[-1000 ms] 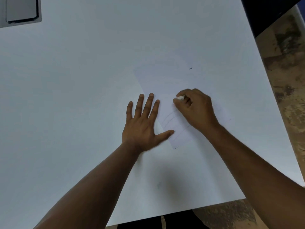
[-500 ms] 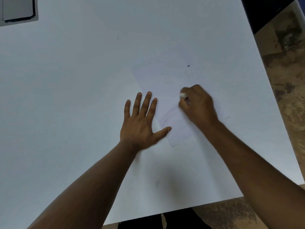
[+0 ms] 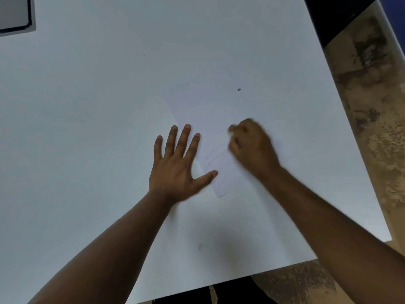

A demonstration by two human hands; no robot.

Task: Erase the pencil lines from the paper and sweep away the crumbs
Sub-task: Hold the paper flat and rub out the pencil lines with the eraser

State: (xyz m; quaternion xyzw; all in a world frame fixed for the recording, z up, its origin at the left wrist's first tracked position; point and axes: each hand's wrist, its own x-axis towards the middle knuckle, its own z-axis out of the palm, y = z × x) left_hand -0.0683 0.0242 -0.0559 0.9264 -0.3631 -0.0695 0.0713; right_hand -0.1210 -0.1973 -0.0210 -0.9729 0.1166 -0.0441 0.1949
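Toward the table's [image 3: 109, 106] right edge lies the paper [image 3: 203, 119], faint pencil lines [image 3: 211, 157] curving across it. Flat on its left border, the left hand [image 3: 175, 163] presses with fingers straight and spread. Over the sheet the right hand [image 3: 252, 145] is blurred, fingers curled; any eraser inside cannot be made out.

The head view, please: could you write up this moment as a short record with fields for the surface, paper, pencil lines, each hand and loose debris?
surface: white table
paper: white sheet, lying flat, angled on the table
pencil lines: faint curved lines between the hands
left hand: flat, fingers spread, pressing the sheet's left edge
right hand: fingers curled, motion-blurred on the sheet; eraser not clearly visible
debris: dark speck beyond the hands
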